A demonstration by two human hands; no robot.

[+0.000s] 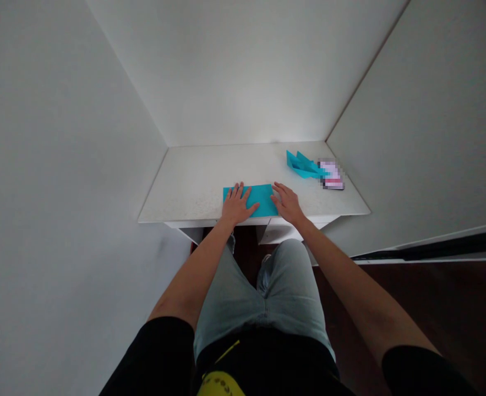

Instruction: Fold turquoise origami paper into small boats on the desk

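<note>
A person's left hand presses flat, fingers spread wide, on the left part of a blue paper lying at the front edge of a white desk. The right hand, palm down with fingers loosely parted and gripping nothing, has its fingertips at the sheet's right edge. Farther back on the right, a folded blue piece rests just beside a blurred pink object, its tip reaching over it. White walls enclose the desk. Below, pale jeans and a black shirt with a yellow print show above a dark floor.
</note>
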